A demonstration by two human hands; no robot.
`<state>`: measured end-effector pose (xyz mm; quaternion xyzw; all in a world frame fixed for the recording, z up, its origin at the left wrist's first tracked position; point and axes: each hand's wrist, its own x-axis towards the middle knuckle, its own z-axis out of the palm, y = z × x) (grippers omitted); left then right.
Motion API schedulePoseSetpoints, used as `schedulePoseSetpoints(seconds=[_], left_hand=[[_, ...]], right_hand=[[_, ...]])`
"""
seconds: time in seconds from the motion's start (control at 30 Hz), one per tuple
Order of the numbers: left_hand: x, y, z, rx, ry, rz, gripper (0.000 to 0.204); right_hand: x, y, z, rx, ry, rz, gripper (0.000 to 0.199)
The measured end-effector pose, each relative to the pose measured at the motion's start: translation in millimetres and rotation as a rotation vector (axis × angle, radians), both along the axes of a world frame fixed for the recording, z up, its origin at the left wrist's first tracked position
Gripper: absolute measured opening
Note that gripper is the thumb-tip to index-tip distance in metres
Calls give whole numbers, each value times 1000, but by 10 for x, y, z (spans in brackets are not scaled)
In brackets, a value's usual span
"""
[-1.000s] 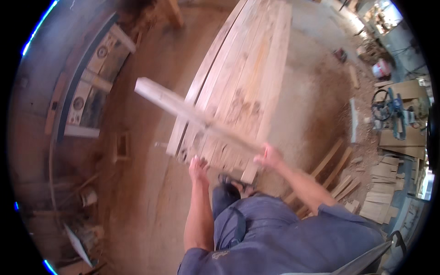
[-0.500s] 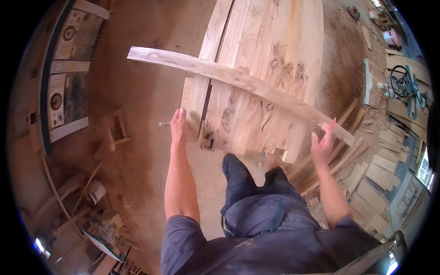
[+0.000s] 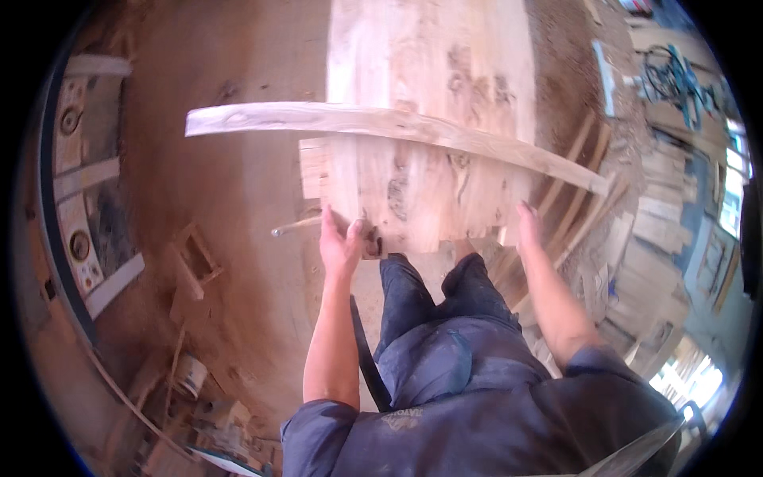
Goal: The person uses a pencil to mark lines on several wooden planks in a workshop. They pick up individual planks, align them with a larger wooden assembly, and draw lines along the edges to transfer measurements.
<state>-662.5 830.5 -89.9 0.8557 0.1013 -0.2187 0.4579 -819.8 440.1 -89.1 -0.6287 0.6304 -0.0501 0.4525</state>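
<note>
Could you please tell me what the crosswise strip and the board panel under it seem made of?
Crosswise strip: probably bare wood, being pale with streaky grain. Board panel: also looks like wood, with dark knots and grain; it seems unvarnished, though glare leaves that open.

Had a board (image 3: 397, 126) lying across the panel (image 3: 429, 203) past both sides, with hands (image 3: 340, 251) at the near corners. Had a box frame (image 3: 211, 275) on the floor (image 3: 254, 183) at left, slats (image 3: 588, 219) at right, machine (image 3: 675, 83) far right.
</note>
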Motion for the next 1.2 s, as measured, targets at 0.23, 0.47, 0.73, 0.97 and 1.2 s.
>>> schedulePoseSetpoints(seconds=[0.23, 0.47, 0.73, 0.97, 1.2], left_hand=[[590, -138, -66, -560, 114, 451, 98], [1982, -496, -100, -760, 186, 707, 59], [1573, -393, 189, -834, 187, 859, 19], [1, 165, 672, -753, 68, 1190, 41], [-1113, 605, 445, -838, 288, 1153, 50]], right_hand=[[459, -522, 313, 263, -520, -521, 84], [1072, -808, 312, 312, -725, -949, 71], [420, -762, 287, 449, -863, -877, 60], [-900, -31, 541, 495, -1018, -914, 43], [-1656, 386, 546, 564, -776, -1030, 48]])
